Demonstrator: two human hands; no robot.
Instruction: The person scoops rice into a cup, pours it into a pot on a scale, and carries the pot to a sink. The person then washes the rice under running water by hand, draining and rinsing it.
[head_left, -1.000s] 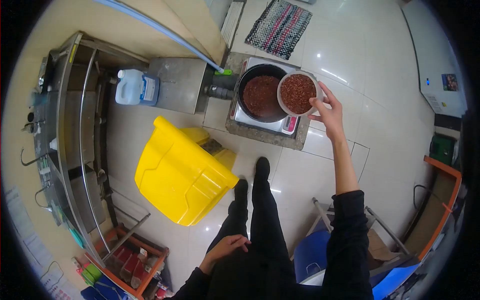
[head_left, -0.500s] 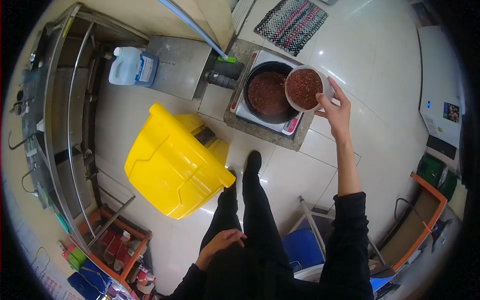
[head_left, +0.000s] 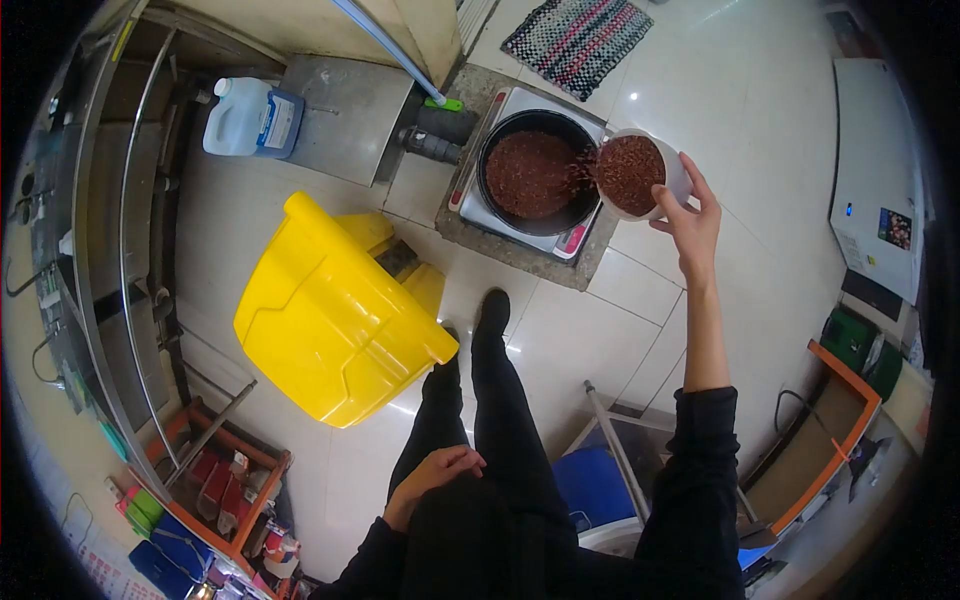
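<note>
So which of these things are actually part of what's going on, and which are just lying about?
Part of the job, it seems:
- white tub, held in the right hand
- reddish-brown bits, spilling from it
- black pot below

Apparently just lying about:
- yellow plastic object
- jug of blue liquid
- woven mat

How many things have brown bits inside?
2: the pot on the scale, and the tub tilted in the right hand beside it. More could be hidden elsewhere.
</note>
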